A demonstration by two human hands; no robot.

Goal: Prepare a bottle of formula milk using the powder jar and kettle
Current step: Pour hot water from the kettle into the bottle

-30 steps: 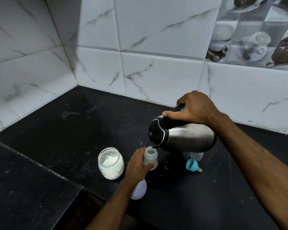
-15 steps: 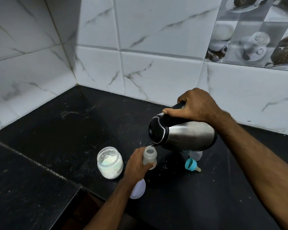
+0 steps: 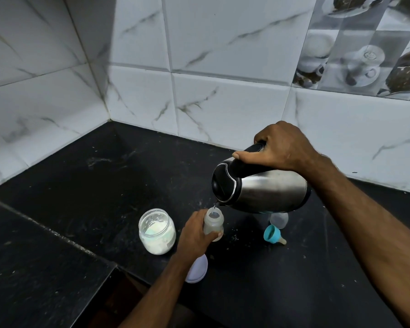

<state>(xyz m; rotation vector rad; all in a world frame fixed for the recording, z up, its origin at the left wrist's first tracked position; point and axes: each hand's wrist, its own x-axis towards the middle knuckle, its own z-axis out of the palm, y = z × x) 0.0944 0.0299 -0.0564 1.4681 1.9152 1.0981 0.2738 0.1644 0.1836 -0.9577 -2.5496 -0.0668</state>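
My right hand [image 3: 282, 147] grips the black handle of a steel kettle [image 3: 265, 190], tipped far to the left so its spout hangs just over the mouth of a small clear baby bottle [image 3: 213, 222]. A thin stream of water runs from the spout into the bottle. My left hand [image 3: 193, 235] is wrapped around the bottle, which stands upright on the black counter [image 3: 92, 185]. Left of it stands an open glass jar [image 3: 157, 230] with white powder in it.
A blue teat ring with its nipple [image 3: 273, 235] lies on its side right of the bottle, beside a clear cap [image 3: 279, 219] under the kettle. A white lid [image 3: 197, 268] lies by my left wrist. The counter edge drops off near my left forearm. Tiled walls close the corner.
The kettle has tipped slightly further and its spout has come down to the bottle's mouth; water now runs in. My left hand has kept its hold on the bottle.
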